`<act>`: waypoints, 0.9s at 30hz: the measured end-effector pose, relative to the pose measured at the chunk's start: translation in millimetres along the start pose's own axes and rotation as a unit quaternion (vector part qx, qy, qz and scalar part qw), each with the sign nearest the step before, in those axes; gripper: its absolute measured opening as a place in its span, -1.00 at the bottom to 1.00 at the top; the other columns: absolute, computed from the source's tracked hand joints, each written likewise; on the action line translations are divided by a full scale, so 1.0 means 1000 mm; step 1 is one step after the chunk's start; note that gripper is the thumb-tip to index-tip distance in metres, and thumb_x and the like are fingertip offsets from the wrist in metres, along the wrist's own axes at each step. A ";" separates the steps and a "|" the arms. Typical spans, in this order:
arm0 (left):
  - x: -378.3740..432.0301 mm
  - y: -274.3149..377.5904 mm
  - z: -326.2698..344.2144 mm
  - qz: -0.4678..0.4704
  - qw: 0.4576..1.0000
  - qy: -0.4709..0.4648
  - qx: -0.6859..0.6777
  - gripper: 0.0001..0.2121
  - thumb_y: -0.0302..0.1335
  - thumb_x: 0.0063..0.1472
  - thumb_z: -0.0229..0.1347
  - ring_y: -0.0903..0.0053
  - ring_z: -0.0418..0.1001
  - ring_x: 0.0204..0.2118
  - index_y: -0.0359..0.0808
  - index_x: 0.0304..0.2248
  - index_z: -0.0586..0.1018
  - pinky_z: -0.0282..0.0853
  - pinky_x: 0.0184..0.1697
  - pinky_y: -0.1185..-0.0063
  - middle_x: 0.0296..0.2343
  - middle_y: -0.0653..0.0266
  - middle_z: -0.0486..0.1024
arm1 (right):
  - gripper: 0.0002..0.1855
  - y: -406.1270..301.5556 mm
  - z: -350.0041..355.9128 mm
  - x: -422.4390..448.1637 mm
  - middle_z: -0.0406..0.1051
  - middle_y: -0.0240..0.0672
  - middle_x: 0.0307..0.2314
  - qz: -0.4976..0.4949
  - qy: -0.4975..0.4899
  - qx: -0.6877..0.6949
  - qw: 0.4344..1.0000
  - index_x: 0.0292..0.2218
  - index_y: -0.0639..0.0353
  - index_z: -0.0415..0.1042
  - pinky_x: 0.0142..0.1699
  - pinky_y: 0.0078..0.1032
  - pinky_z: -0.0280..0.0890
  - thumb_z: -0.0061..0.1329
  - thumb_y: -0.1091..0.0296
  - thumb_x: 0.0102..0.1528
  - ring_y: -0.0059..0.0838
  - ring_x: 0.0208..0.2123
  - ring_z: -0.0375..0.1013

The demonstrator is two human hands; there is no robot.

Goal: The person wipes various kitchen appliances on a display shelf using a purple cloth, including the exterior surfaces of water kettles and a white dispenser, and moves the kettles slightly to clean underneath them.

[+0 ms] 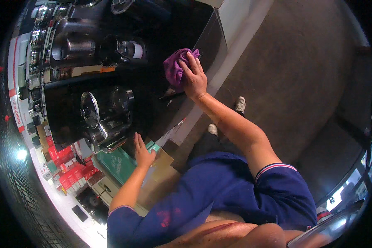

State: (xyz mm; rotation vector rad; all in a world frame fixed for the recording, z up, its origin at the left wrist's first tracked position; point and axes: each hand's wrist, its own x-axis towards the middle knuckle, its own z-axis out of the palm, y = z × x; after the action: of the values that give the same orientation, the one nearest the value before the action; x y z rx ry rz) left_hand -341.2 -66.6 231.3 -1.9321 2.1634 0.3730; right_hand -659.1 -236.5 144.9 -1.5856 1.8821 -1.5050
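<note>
My right hand [194,76] presses a crumpled purple cloth [174,66] against a dark glossy surface [155,114] near its right-hand edge. The palm is down and the fingers lie over the cloth. Lower left, my left hand [144,152] is spread and holds nothing; its fingertips reach the edge of the dark surface beside a green box [119,164]. Whether they touch is unclear. Left of that hand, a glass lid with a metal rim [90,110] stands near a dark pot-like appliance [116,124] with glossy parts.
More dark appliances with clear parts [80,48] stand at the upper left. Several red boxes [69,170] are stacked at the lower left. An open cardboard box [164,164] is beside my left hand. Brown floor [285,68] stretches to the right, beyond a pale ledge [232,65].
</note>
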 end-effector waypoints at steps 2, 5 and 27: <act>-0.002 0.007 0.006 -0.024 0.999 0.009 0.045 -0.08 -0.49 -0.14 0.12 0.03 -0.16 0.24 -0.50 0.18 -0.15 -0.09 0.25 0.38 0.21 -0.03 -0.24 | -0.43 0.004 0.006 0.004 0.22 -0.19 0.04 0.099 0.034 0.201 0.974 -0.03 -0.01 0.37 0.05 -0.45 0.26 0.10 0.52 -0.13 -0.18 0.06 0.26; -0.001 0.016 -0.002 -0.042 0.998 -0.032 0.028 -0.10 -0.44 -0.15 0.13 0.03 -0.20 0.25 -0.57 0.15 -0.08 -0.16 0.28 0.37 0.20 -0.10 -0.21 | -0.52 -0.004 -0.023 0.038 0.31 -0.28 -0.11 0.434 0.175 0.682 0.562 -0.05 0.20 0.34 -0.08 -0.57 0.29 0.05 0.59 -0.05 -0.46 -0.13 0.35; 0.261 0.212 -0.061 0.261 0.926 0.228 -0.148 -0.45 -0.46 0.03 0.07 0.09 0.07 0.18 -0.39 0.05 0.27 0.02 0.21 0.30 0.12 -0.02 0.11 | -0.70 0.114 -0.031 0.072 0.44 -0.24 -0.34 0.444 0.111 0.544 0.703 -0.08 0.29 0.31 -0.29 -0.42 0.40 -0.24 0.47 0.14 -0.35 -0.39 0.47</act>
State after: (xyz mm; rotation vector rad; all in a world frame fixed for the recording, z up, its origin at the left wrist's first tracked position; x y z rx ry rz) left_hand -581.1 -309.1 213.8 -1.6658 3.1015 0.3785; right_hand -774.0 -295.2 94.2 0.0735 1.0189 -1.7063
